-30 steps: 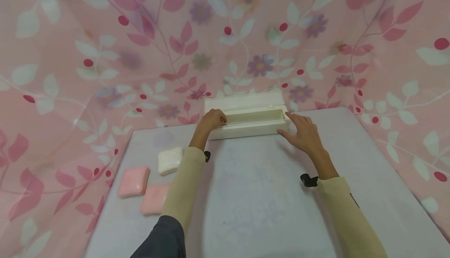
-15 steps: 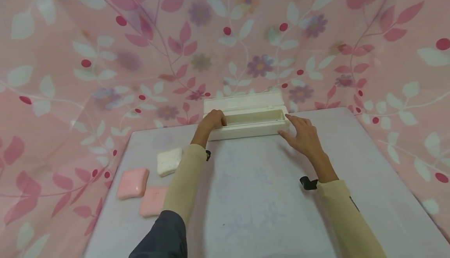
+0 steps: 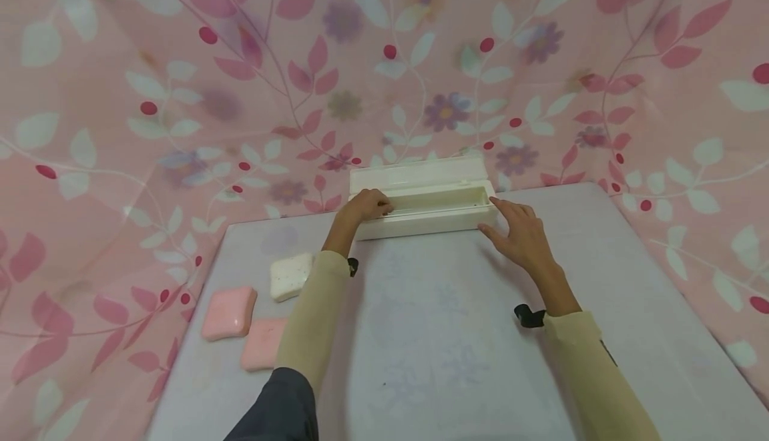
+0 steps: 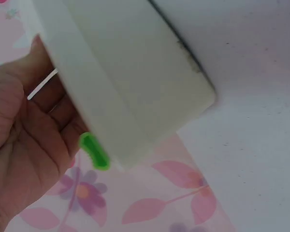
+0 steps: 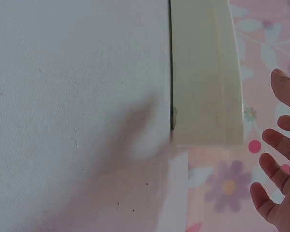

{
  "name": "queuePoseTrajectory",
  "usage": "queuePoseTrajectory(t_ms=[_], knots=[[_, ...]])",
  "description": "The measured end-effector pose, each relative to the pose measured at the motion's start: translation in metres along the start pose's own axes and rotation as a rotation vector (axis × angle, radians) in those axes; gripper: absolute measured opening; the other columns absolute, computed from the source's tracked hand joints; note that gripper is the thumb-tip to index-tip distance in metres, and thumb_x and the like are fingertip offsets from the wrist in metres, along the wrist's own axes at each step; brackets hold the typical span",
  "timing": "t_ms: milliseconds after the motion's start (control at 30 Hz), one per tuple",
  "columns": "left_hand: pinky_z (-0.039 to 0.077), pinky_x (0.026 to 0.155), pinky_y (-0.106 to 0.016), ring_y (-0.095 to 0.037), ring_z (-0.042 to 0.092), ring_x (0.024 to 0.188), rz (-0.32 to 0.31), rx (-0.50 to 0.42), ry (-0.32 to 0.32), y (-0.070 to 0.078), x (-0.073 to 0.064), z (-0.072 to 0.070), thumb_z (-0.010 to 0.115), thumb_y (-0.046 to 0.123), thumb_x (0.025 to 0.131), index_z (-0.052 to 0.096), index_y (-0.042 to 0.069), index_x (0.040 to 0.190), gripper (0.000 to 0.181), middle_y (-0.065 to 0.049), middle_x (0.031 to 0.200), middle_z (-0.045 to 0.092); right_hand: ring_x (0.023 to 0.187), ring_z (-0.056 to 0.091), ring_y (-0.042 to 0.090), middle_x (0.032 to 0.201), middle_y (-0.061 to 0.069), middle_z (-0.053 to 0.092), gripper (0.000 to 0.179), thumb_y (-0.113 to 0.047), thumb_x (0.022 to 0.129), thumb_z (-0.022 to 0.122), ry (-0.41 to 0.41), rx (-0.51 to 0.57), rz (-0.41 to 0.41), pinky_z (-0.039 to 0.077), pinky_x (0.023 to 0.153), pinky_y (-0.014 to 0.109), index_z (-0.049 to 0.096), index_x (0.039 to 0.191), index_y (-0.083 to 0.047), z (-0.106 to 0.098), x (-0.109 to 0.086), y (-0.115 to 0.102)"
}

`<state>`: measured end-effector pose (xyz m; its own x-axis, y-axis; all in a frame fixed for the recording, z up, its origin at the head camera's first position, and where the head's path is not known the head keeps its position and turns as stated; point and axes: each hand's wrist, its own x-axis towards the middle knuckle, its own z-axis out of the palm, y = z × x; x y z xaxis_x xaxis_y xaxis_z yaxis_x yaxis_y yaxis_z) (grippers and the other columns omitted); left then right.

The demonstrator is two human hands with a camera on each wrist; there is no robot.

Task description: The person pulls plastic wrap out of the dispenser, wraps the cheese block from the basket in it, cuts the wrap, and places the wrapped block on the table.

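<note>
A long white box (image 3: 426,219) stands at the table's back edge, its lid (image 3: 417,174) tipped back against the cloth. My left hand (image 3: 363,206) reaches over the front rim at the box's left end, fingers curled down inside. In the left wrist view, a small bright green end (image 4: 94,152) of some item pokes out below those fingers; the rest is hidden, and its kind is unclear. At the box's right end is my right hand (image 3: 521,234), thumb and fingers spread and holding nothing. The right wrist view shows its fingers apart from the box.
Left of my left forearm lie a white soap-like bar (image 3: 290,277) and two pink bars, one (image 3: 229,313) farther left and one (image 3: 263,343) partly behind the sleeve. Pink floral cloth (image 3: 444,41) hangs behind the pale table (image 3: 432,334).
My left hand has shifted slightly to the right inside the box. The right hand stays beside the box's right end, and the bars lie where they were.
</note>
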<state>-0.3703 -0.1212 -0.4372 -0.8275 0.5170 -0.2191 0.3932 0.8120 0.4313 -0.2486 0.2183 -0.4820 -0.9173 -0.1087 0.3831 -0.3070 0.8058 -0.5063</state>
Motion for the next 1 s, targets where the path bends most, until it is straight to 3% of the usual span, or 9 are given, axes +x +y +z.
queuePoseTrajectory(t_ms=[133, 200, 233, 400, 567, 1000], knots=[[0.04, 0.066, -0.028, -0.012, 0.046, 0.068, 0.024, 0.014, -0.048, 0.005, -0.002, -0.005, 0.057, 0.037, 0.092, 0.071, 0.013, 0.087, 0.029, 0.003, 0.075, 0.058, 0.12, 0.037, 0.036, 0.136, 0.011, 0.046, 0.065, -0.047, 0.085, 0.063, 0.005, -0.001, -0.005, 0.029, 0.09, 0.059, 0.043, 0.139, -0.017, -0.002, 0.0, -0.001], [0.042, 0.07, -0.029, -0.013, 0.05, 0.075, 0.035, 0.009, -0.055, 0.007, -0.003, -0.006, 0.06, 0.037, 0.09, 0.073, 0.017, 0.095, 0.024, 0.005, 0.084, 0.063, 0.121, 0.036, 0.036, 0.137, 0.01, 0.046, 0.065, -0.047, 0.085, 0.062, 0.001, 0.003, -0.004, 0.029, 0.09, 0.059, 0.043, 0.139, -0.018, -0.002, 0.001, -0.001], [0.043, 0.073, -0.03, -0.014, 0.052, 0.08, 0.04, 0.004, -0.058, 0.008, -0.003, -0.007, 0.061, 0.036, 0.09, 0.072, 0.016, 0.102, 0.026, 0.004, 0.09, 0.065, 0.121, 0.036, 0.036, 0.137, 0.01, 0.046, 0.065, -0.047, 0.085, 0.062, -0.001, 0.004, -0.003, 0.029, 0.09, 0.059, 0.043, 0.139, -0.017, -0.002, 0.001, -0.001], [0.043, 0.07, -0.031, -0.017, 0.049, 0.076, 0.066, -0.057, -0.04, 0.011, -0.005, -0.007, 0.06, 0.023, 0.092, 0.071, 0.006, 0.104, 0.023, -0.003, 0.093, 0.067, 0.12, 0.038, 0.036, 0.135, 0.01, 0.047, 0.064, -0.046, 0.084, 0.064, 0.01, 0.012, -0.011, 0.03, 0.09, 0.06, 0.045, 0.137, -0.015, 0.002, 0.0, -0.002], [0.045, 0.075, -0.033, -0.017, 0.055, 0.083, 0.093, -0.072, -0.023, 0.013, -0.006, -0.006, 0.059, 0.016, 0.092, 0.07, 0.003, 0.103, 0.02, -0.005, 0.097, 0.067, 0.118, 0.04, 0.037, 0.134, 0.011, 0.049, 0.064, -0.045, 0.084, 0.065, 0.026, 0.006, -0.016, 0.03, 0.09, 0.061, 0.046, 0.136, -0.015, 0.004, 0.0, -0.003], [0.04, 0.065, -0.027, -0.014, 0.046, 0.07, 0.126, -0.125, -0.037, 0.007, 0.001, 0.0, 0.056, 0.013, 0.094, 0.068, -0.001, 0.093, 0.019, -0.01, 0.083, 0.062, 0.118, 0.039, 0.037, 0.133, 0.012, 0.049, 0.065, -0.047, 0.084, 0.064, 0.014, 0.018, -0.007, 0.03, 0.091, 0.06, 0.045, 0.137, -0.016, 0.009, -0.002, -0.001]])
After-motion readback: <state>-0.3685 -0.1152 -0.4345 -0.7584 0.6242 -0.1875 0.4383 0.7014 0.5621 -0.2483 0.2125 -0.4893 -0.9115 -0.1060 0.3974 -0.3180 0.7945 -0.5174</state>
